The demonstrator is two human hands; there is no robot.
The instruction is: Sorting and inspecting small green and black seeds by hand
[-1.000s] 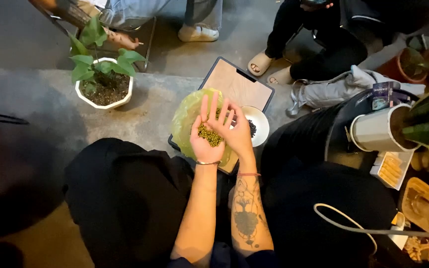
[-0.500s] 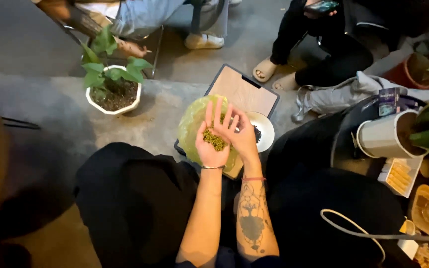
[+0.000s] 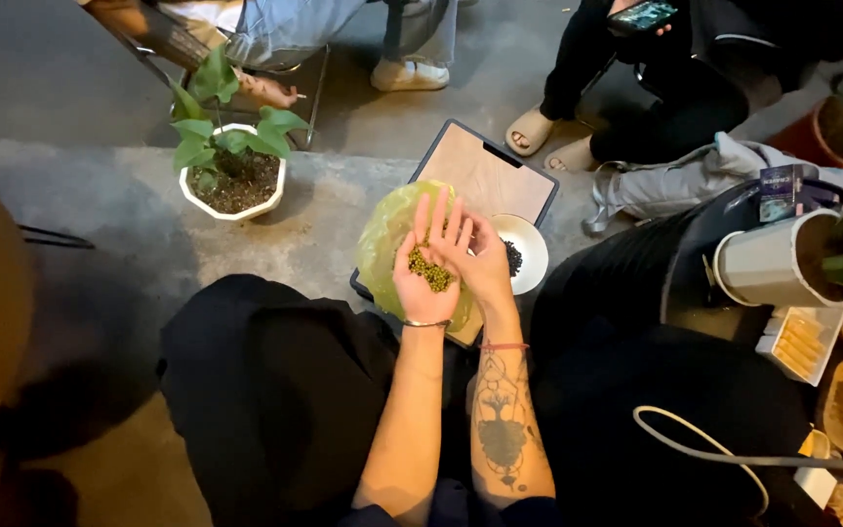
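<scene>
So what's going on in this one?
A seated person cups a small pile of green beans in the open left hand, and the right hand picks through them. Below the hands lie a green plastic bag and a white bowl of dark grains on a wooden board.

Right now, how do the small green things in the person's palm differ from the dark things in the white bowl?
The green seeds are yellowish green; the dark seeds look almost black. The green seeds lie heaped on the open left hand, with the right hand beside it, while the dark seeds rest in the white bowl on the board. Both are small, loose, round grains.
</scene>
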